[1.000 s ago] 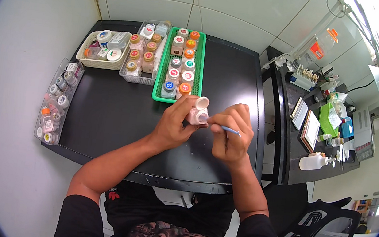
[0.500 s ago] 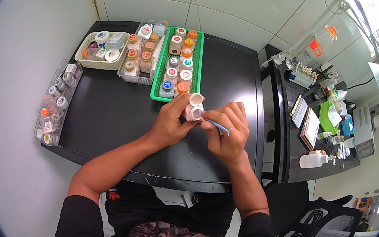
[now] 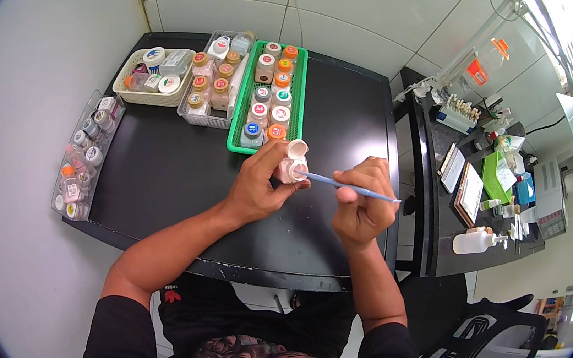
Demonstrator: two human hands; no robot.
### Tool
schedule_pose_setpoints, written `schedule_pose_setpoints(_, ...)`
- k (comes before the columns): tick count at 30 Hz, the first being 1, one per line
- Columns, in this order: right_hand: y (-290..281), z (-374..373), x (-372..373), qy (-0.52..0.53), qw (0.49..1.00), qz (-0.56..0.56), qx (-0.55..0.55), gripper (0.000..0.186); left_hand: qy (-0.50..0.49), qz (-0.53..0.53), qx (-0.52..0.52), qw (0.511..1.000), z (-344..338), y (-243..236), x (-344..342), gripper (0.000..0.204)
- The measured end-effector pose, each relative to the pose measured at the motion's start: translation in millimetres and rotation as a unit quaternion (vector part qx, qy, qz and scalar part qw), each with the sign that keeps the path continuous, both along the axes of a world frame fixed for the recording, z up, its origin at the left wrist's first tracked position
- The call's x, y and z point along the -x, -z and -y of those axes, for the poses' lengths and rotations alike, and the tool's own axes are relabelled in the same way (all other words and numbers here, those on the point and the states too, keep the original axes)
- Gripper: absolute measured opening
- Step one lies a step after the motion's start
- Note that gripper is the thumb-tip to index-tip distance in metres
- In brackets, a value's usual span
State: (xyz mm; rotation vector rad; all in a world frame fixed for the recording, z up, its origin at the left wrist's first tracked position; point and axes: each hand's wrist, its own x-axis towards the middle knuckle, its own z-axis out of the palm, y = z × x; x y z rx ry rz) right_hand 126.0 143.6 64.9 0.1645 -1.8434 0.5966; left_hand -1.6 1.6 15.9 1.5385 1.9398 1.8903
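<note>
My left hand (image 3: 257, 182) is closed around a small bottle (image 3: 287, 172), held just in front of the green basket. The bottle's round cap (image 3: 296, 149) stands flipped up on the far side, and its mouth shows a pale pink inside. Between the fingers of my right hand (image 3: 368, 214) is a slim blue stick-like tool (image 3: 329, 181). It lies nearly level; the left end meets the bottle's mouth and the right end sticks out past my knuckles. Whether that left end carries anything is too small to tell.
The green basket (image 3: 235, 148) holds several capped bottles. Left of it are a clear bin (image 3: 204, 121) of bottles, a cream basket (image 3: 150, 98) and a clear tray (image 3: 61, 183) of jars, all on the black table (image 3: 158, 177). A cluttered side desk (image 3: 441, 230) and a chair (image 3: 494, 355) stand right.
My right hand has moved right, drawing the blue tool partly out of the bottle, so more of its length shows and it lies flatter. The left hand and bottle stay nearly in place.
</note>
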Motion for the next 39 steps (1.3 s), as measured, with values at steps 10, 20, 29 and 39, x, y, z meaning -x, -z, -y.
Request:
schedule_pose_setpoints(10,4,2,-1,-0.066,0.95,0.053,0.3,0.03,-0.002,0.018,0.008,1.0,1,0,0,0.049)
schedule_pose_setpoints(20,6,-3,0,-0.098,0.935,0.055,0.335,0.03,-0.004,0.035,0.044,0.998,3,0,1,0.053)
schedule_pose_setpoints(29,8,-5,-2,-0.084,0.938,0.053,0.331,0.03,-0.009,0.024,0.048,0.999,3,1,1,0.053)
schedule_pose_setpoints(39,10,-10,-2,-0.095,0.931,0.047,0.351,0.034,-0.016,-0.018,0.019,1.0,1,-6,1,0.048)
